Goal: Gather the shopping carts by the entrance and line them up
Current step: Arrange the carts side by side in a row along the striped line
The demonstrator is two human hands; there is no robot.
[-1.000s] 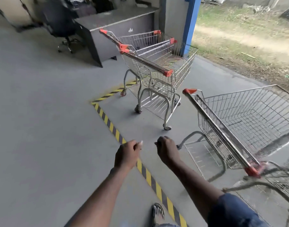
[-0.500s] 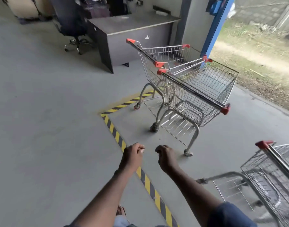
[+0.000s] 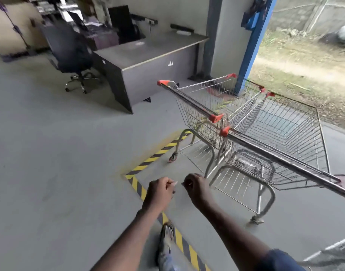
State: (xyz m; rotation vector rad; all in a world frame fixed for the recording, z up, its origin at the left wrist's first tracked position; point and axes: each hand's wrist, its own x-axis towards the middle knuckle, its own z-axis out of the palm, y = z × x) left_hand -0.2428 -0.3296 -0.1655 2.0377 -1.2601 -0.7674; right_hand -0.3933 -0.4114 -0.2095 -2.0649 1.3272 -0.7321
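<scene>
Two shopping carts stand together on the grey floor (image 3: 50, 173) by the open entrance, just in front of a blue pillar (image 3: 251, 45). The nearer cart (image 3: 285, 159) has its long handle bar running from the middle of the view out to the right edge, with red caps at each end. The farther cart (image 3: 189, 100) sits to its left and a little behind, and their wire baskets overlap side against side. Both stand inside a corner marked by yellow-and-black floor tape (image 3: 140, 167), with one wheel of the farther cart right at the stripe.

The left hand (image 3: 160, 190) and the right hand (image 3: 195, 188) are held out low in front, close together, both clenched into fists and apart from either cart. A pale speck shows at the left fingertips, too small to say what it is.

A sandalled foot (image 3: 167, 233) rests on the tape below the hands. A dark blue sleeve (image 3: 279, 261) covers the right upper arm. At the bottom right corner some blurred wire (image 3: 328, 253) shows. Behind the carts are a grey desk (image 3: 148, 53) and a black office chair (image 3: 74, 53). Beyond the pillar lies patchy grass (image 3: 304, 65).
</scene>
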